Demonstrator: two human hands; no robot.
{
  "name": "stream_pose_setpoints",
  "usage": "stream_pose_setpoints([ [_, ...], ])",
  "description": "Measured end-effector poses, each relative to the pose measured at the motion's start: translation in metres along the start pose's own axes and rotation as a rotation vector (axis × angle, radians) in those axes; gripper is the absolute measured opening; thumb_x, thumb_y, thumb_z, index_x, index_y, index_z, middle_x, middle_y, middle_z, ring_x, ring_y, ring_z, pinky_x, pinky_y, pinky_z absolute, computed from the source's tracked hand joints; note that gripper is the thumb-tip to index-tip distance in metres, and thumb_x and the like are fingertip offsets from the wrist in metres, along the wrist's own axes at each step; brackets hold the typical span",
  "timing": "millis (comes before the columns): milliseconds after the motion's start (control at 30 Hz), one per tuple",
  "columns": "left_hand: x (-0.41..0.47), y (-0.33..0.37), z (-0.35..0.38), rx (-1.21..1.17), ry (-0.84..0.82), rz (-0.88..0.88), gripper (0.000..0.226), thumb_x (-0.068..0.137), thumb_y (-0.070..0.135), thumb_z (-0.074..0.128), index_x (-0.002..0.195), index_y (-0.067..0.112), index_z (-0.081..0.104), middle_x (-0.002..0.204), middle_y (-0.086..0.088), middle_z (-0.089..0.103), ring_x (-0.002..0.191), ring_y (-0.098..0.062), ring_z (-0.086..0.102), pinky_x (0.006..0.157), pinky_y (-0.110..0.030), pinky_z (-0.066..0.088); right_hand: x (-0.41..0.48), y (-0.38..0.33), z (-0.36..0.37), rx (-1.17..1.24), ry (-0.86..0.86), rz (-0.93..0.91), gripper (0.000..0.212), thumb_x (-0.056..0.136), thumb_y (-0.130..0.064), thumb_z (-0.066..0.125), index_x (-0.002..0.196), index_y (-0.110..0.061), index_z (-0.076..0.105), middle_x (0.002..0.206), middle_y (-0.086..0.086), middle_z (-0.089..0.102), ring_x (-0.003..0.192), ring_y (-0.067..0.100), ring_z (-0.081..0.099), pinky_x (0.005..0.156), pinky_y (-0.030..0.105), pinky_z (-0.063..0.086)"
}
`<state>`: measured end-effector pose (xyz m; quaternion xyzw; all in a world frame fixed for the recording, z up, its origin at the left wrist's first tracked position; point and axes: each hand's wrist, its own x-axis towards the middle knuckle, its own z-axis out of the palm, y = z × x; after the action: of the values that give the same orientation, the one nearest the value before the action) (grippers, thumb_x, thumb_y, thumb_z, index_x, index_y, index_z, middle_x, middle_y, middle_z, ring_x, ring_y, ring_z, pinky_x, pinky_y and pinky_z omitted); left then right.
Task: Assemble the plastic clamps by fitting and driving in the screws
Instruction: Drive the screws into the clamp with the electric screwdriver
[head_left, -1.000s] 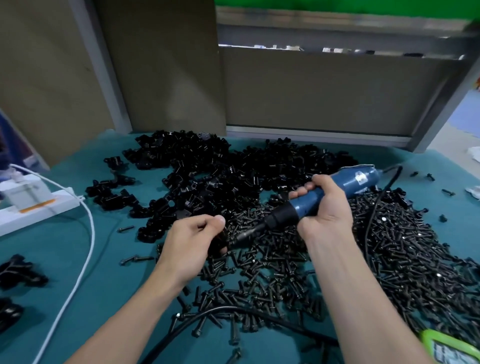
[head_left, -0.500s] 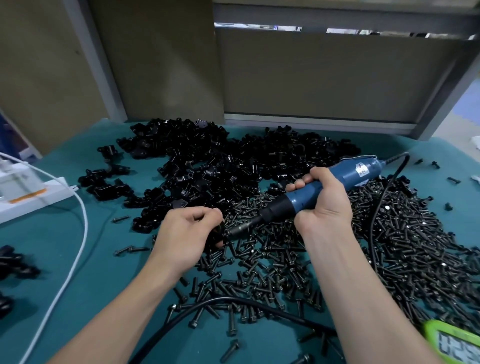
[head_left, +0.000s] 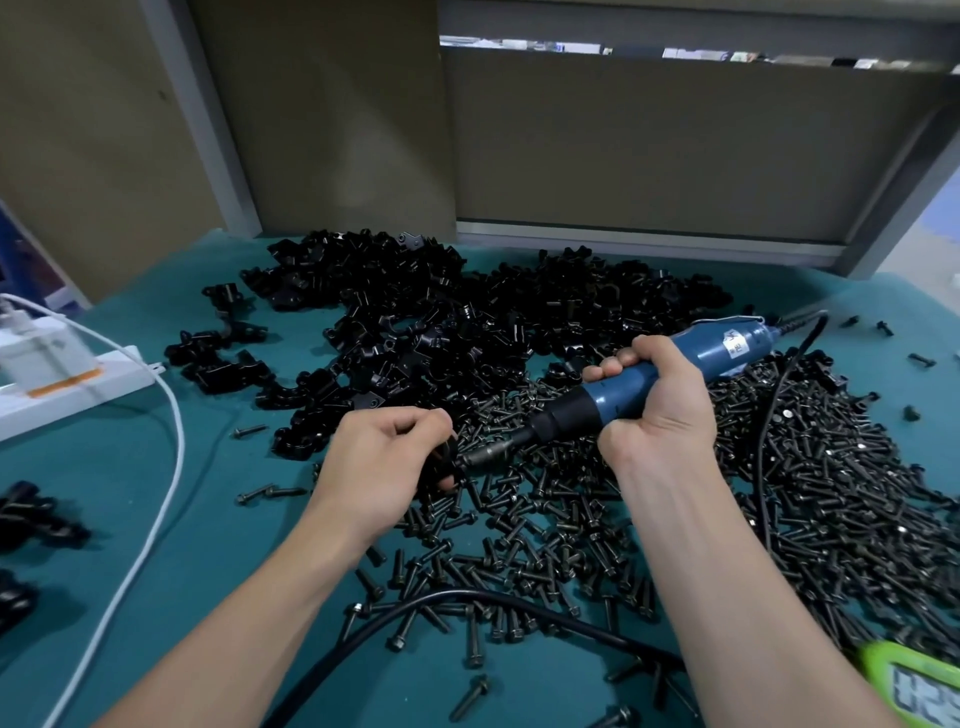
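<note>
My left hand (head_left: 379, 462) grips a black plastic clamp (head_left: 442, 460), mostly hidden by my curled fingers. My right hand (head_left: 657, 400) holds a blue electric screwdriver (head_left: 623, 389) that slants down to the left. Its metal bit (head_left: 485, 457) touches the clamp at my left fingertips. A big heap of black clamps (head_left: 441, 322) fills the back of the teal table. Several loose black screws (head_left: 571, 530) lie spread under and right of my hands.
A white power strip (head_left: 67, 389) with a white cable (head_left: 166, 467) lies at the left. The screwdriver's black cord (head_left: 467, 597) curves across the front. A green timer (head_left: 919, 686) sits at the bottom right. More black clamps (head_left: 31, 519) lie at the left edge. Brown panels close the back.
Both hands keep their grips, with the bit against the clamp throughout. The head camera has tipped slightly, so the scene sits a little higher in the view.
</note>
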<state>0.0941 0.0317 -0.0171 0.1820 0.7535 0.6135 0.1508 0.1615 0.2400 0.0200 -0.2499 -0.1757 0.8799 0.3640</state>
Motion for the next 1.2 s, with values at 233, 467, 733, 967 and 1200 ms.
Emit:
stream_pose_setpoints([
  [233,0.0,-0.001,0.001,0.008,-0.005,0.007,0.042,0.069,0.059,0.062,0.077,0.023,0.081,0.068,-0.005,0.075,0.062,-0.026,0.075,0.052,-0.029,0.041,-0.002,-0.001,0.003,0.007,0.005,0.001,0.024,0.088,0.003,0.063,0.071,-0.01,0.05,0.055,0.002,0.051,0.044,0.015,0.049,0.051,0.027,0.051],
  [467,0.0,-0.003,0.001,0.039,0.017,0.018,0.036,0.075,0.058,0.062,0.077,0.027,0.08,0.063,-0.006,0.074,0.044,-0.02,0.052,0.044,-0.026,0.028,-0.004,0.002,0.003,-0.015,-0.017,-0.01,0.02,0.087,0.006,0.061,0.076,-0.009,0.051,0.057,0.003,0.05,0.046,0.015,0.048,0.052,0.028,0.05],
  [733,-0.004,-0.004,0.001,0.082,0.117,0.059,0.029,0.095,0.034,0.068,0.07,0.025,0.078,0.051,-0.002,0.066,0.035,-0.008,0.04,0.041,-0.023,0.03,-0.006,0.01,0.005,0.021,-0.073,-0.016,0.024,0.086,0.007,0.059,0.075,-0.01,0.048,0.059,0.004,0.049,0.047,0.016,0.047,0.051,0.028,0.049],
  [967,-0.008,-0.002,0.002,0.099,0.128,0.111,0.023,0.095,0.031,0.068,0.074,0.032,0.077,0.039,0.011,0.048,0.032,-0.006,0.029,0.038,-0.018,0.026,-0.008,0.014,0.003,0.027,-0.082,-0.005,0.026,0.089,0.006,0.057,0.072,-0.011,0.047,0.06,0.004,0.048,0.047,0.015,0.045,0.051,0.027,0.048],
  [1200,-0.01,-0.005,0.006,0.096,0.12,0.121,0.023,0.095,0.034,0.068,0.075,0.032,0.077,0.047,0.003,0.057,0.036,-0.006,0.033,0.038,-0.022,0.026,-0.009,0.013,0.003,0.03,-0.088,-0.014,0.026,0.09,0.006,0.057,0.073,-0.011,0.047,0.058,0.003,0.047,0.046,0.014,0.045,0.05,0.026,0.047],
])
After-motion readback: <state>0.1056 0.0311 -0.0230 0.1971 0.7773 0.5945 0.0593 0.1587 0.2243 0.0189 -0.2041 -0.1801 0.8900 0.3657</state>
